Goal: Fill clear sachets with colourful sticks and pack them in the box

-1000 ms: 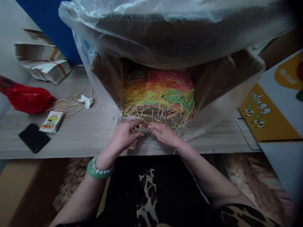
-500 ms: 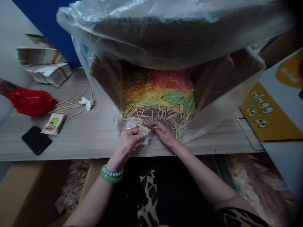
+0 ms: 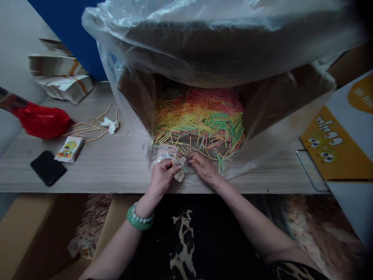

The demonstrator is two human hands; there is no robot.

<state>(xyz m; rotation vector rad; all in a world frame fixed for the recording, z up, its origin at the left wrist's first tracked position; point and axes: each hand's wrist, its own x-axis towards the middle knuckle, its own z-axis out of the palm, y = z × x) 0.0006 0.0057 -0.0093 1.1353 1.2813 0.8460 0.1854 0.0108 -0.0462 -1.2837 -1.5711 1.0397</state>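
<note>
My left hand [image 3: 163, 174] is closed on a small printed plastic packet [image 3: 180, 171], partly covered by my fingers. Another printed packet [image 3: 167, 152] lies just beyond those fingers at the table's front. Close on the right, my right hand [image 3: 203, 167] has its thumb and fingertips pinched together; what they hold, if anything, is too small to make out. In front of both hands, a heap of thin coloured sticks [image 3: 201, 112], pink, orange, yellow and green, spills from a plastic-lined cardboard box [image 3: 136, 101]. Loose sticks [image 3: 221, 157] lie near my right hand.
On the left of the table [image 3: 116, 171] are a black phone [image 3: 48, 168], a small printed pack [image 3: 69, 149], a red plastic bag [image 3: 43, 121], tan strips [image 3: 93, 134] and stacked flat cartons [image 3: 65, 85]. A yellow printed box [image 3: 335, 144] stands right. Below left sits an open carton [image 3: 26, 233].
The view has shifted slightly, so the table things sit a little further right. The packet in my left hand is turned differently. My right hand stays pinched beside it.
</note>
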